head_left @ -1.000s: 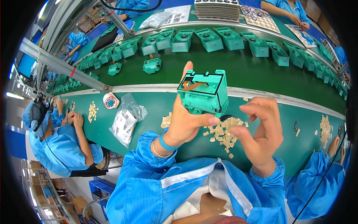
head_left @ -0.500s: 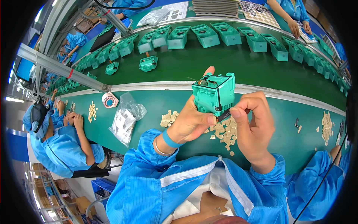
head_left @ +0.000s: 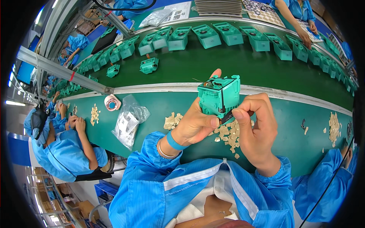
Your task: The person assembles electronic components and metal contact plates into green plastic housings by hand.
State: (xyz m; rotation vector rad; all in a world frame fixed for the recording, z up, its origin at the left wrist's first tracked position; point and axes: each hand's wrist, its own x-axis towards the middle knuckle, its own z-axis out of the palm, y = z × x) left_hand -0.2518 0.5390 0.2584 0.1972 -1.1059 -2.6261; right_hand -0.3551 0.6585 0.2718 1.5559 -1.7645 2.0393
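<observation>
In front of me, above the bench, my left hand (head_left: 197,123) is closed around a green plastic housing (head_left: 213,99), with fingers behind it and the thumb at its lower edge. A thin black strip (head_left: 227,117) runs along a front edge of the housing and comes off at the bottom. My right hand (head_left: 258,127) pinches the loose end of this strip between thumb and forefinger, right of the housing. Below both hands lies a pile of small beige pieces (head_left: 230,136) on the green bench (head_left: 167,146).
Beyond the bench's pale rail, a green conveyor (head_left: 197,68) carries a row of green housings (head_left: 256,39). On the left stand a clear plastic bag (head_left: 129,119) and a pink-and-white roll (head_left: 112,102). Co-workers in blue (head_left: 68,146) sit at both sides. A metal beam (head_left: 62,70) crosses the upper left.
The housings on the conveyor have shifted slightly left. My right hand has drawn the black strip's end slightly away from the housing, and more of the strip shows.
</observation>
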